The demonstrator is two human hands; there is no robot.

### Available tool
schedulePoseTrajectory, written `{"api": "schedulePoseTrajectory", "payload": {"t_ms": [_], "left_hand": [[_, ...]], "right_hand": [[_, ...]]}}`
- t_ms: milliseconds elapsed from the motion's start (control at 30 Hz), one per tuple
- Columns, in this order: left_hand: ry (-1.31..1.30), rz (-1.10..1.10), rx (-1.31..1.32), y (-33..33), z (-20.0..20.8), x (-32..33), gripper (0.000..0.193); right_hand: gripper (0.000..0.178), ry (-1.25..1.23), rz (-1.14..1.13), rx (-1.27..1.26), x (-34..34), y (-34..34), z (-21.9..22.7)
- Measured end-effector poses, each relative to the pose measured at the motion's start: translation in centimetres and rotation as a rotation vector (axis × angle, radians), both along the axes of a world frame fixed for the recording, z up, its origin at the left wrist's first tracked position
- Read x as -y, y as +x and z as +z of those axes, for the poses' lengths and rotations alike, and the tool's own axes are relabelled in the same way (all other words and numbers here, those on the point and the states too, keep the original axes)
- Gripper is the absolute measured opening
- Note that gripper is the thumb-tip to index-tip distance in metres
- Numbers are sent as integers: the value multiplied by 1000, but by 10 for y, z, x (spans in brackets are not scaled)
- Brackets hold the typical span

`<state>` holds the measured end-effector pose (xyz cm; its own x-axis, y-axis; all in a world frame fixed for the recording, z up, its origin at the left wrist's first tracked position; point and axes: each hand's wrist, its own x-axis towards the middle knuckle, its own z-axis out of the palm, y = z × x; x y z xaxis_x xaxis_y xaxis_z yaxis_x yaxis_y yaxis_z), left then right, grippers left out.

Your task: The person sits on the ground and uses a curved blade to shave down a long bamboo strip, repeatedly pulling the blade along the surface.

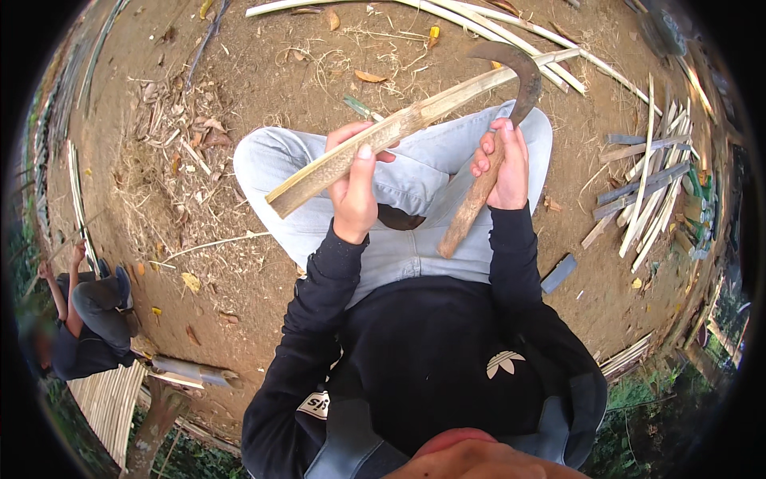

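Sitting cross-legged on the dirt ground [231, 299], I grip a split length of bamboo [391, 128] in my left hand [353, 184], thumb pressed along its upper face and fingers curled beneath. It lies aslant above my light trousers [279, 172], the near end low to my left and the thin far end reaching up to the right. My right hand [504, 164] is closed around the wooden handle of a sickle [476, 206], whose dark curved blade [528, 88] hooks leftward and crosses over the bamboo's far part; I can't tell whether the two touch. Beyond my knees lie long pale strips [511, 36]. To my right, more strips and slats are heaped in a loose pile [650, 180], and a short grey slat [558, 273] rests beside my right hip. Dry leaves and shavings [179, 152] litter the ground to my left. Farther off on that side, another person [100, 315] sits near a bamboo tube [191, 370].
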<state>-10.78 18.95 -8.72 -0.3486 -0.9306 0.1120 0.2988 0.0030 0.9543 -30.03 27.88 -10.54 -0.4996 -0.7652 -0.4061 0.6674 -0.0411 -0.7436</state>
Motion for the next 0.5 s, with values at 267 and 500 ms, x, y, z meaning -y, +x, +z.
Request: {"api": "schedulePoseTrajectory", "payload": {"t_ms": [267,500], "left_hand": [[-565,185,-575,23,119,76,45],[-600,-16,-676,21,207,104,39]], "right_hand": [[53,-218,342,-463,-4,22,62],[56,-330,491,-740,26,42,116]]}}
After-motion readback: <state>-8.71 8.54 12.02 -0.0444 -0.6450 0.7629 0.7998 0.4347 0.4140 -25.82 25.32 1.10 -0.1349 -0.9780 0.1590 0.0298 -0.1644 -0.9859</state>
